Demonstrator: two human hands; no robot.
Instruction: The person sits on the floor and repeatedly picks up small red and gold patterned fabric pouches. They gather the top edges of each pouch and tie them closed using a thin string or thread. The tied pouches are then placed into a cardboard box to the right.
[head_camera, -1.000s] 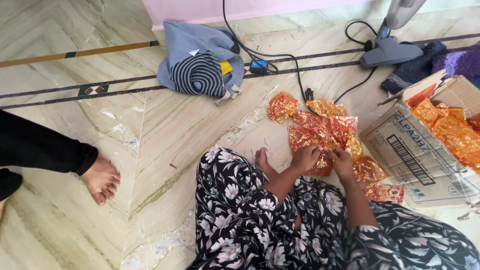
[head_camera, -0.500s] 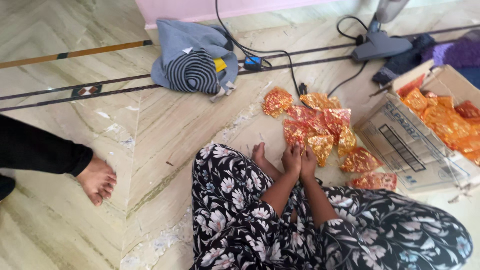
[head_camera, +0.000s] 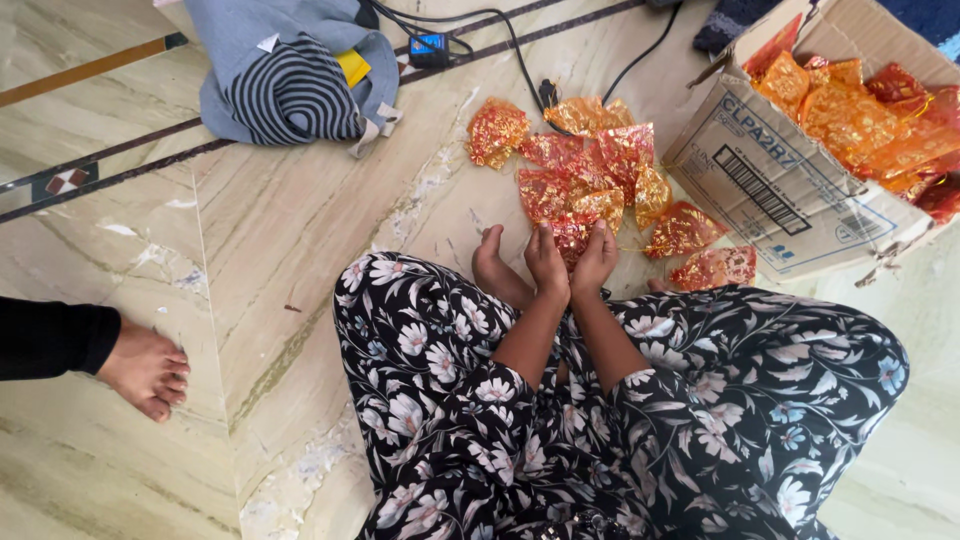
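Observation:
I sit on a marble floor in black floral clothes. My left hand (head_camera: 547, 262) and my right hand (head_camera: 595, 258) lie side by side, both pressing on a shiny red and gold foil pouch (head_camera: 572, 232) right in front of my foot. Several more foil pouches (head_camera: 590, 160) lie spread on the floor just beyond it. An open cardboard box (head_camera: 770, 175) at the upper right holds several more orange and red foil pouches (head_camera: 860, 110).
A grey and striped cloth bundle (head_camera: 290, 80) lies at the upper left, with black cables (head_camera: 520, 50) and a small blue plug beside it. Another person's bare foot (head_camera: 145, 370) and black sleeve sit at the left edge.
My view has tilted down and shifted, so the pile and box sit higher and closer. My hands, apart a second ago, came together and now press flat on one pouch.

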